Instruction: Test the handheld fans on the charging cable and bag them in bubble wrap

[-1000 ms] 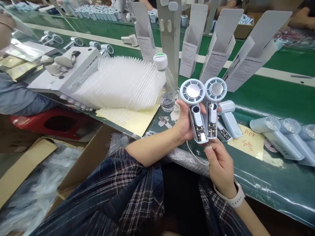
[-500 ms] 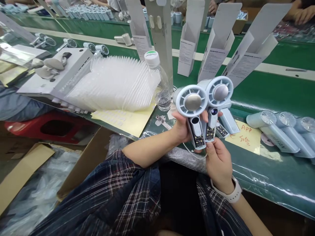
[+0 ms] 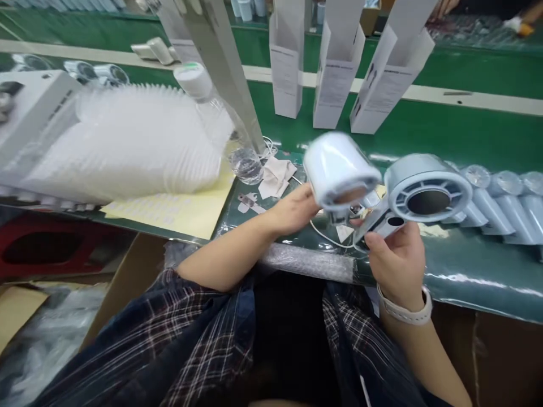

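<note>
My left hand (image 3: 297, 210) is closed on a light blue handheld fan (image 3: 339, 167), its round head tipped forward and smeared by motion. Most of that hand's fingers are hidden behind the fan. In my right hand (image 3: 397, 261) is a second light blue handheld fan (image 3: 429, 164), gripped by the handle, with a ribbed ring, a dark centre and a small black oval display. The two fan heads are apart. A thin white cable (image 3: 326, 238) curves below them, and where it ends is hidden.
Several light blue fans (image 3: 509, 200) lie in a row at right. Upright white boxes (image 3: 286, 85) stand behind. At left are a water bottle (image 3: 246, 164), stacked white plastic sleeves (image 3: 139, 141) and yellow paper (image 3: 190, 212). Bubble wrap (image 3: 309, 261) lies along the table's front edge.
The two fans, held close together before, have separated. My right hand has moved its fan to the right, and both heads have tilted downward. The camera view has shifted right.
</note>
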Available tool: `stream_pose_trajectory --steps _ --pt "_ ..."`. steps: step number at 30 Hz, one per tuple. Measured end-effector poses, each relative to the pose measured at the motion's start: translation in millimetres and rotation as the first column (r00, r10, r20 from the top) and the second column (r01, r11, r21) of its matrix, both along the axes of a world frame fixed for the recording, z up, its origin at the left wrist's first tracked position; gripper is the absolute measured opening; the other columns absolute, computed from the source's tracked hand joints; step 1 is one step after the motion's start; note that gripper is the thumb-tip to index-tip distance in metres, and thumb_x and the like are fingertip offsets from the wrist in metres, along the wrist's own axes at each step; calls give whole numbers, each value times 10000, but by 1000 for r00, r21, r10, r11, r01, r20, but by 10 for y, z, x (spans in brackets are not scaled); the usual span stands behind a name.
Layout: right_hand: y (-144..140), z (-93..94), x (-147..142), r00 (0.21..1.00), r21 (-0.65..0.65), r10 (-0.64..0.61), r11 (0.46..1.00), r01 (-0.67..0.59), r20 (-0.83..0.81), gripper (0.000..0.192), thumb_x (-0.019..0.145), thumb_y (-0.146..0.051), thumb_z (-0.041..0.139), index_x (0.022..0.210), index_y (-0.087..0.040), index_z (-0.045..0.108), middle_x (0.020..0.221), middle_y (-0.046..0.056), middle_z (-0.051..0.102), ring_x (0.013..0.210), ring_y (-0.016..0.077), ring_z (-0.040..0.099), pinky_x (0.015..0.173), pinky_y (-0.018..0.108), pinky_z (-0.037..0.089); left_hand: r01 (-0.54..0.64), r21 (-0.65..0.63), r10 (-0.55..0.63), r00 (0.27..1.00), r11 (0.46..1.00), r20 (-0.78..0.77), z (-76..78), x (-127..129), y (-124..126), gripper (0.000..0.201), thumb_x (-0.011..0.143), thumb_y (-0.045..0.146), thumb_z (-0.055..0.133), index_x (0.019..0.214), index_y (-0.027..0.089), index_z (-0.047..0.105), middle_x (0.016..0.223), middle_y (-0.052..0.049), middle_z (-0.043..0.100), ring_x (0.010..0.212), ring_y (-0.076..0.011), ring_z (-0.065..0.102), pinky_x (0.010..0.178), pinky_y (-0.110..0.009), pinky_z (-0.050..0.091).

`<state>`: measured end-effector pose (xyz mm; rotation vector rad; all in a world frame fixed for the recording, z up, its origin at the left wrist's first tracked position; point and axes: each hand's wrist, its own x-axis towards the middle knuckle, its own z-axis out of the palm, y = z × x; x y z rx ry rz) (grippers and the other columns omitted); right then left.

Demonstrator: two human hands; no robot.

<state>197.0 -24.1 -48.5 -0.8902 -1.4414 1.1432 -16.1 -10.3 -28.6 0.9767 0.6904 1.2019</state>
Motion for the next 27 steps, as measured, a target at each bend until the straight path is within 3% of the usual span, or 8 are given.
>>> stream_pose_trajectory --steps 3,8,11,15,20,27 --pt "28 9 61 1000 -113 10 994 -13 -28 354 946 -466 693 1220 -285 562 1060 81 697 890 278 716 796 471 633 114 18 -115 992 993 56 27 45 40 596 800 731 800 1022 199 649 997 -69 661 862 -192 683 846 -376 630" --pt "9 80 86 995 -181 18 983 -36 -101 282 892 -425 674 1106 -246 632 1116 105 696 888 254 679 702 401 602 84 106 -83 996 991 -7 38 79 -1 605 781 383 895 1227 235 514 1030 -25 605 855 -153 663 809 -336 623" --pt "-29 104 64 985 -202 41 977 -76 -170 283 881 -396 711 1113 -240 668 1066 84 706 824 226 664 677 377 591 144 120 -134 987 982 -85 15 58 -8 621 817 430 850 1274 222 484 1095 -69 630 873 -213 709 796 -407 622" --pt "-32 104 15 989 -230 43 970 -75 -143 319 879 -445 707 1119 -241 655 1053 88 715 788 230 672 663 391 602 135 99 -115 975 986 -188 16 -1 -5 635 815 470 847 1282 209 504 1130 -102 653 920 -292 742 811 -465 607" --pt "17 50 -10 990 -256 55 963 -87 -128 374 888 -479 701 1178 -257 617 1119 111 731 891 280 719 755 458 639 188 93 -175 976 978 -132 32 -16 -21 639 862 399 839 1339 256 440 1168 -85 653 1009 -270 744 885 -435 620" --pt "-7 -24 5 976 -269 47 957 -104 -211 338 908 -437 748 1183 -248 694 1135 91 740 930 267 721 797 444 656 209 111 -192 971 972 -144 10 1 -37 647 897 417 797 1368 233 393 1091 -54 619 901 -209 707 838 -397 610"
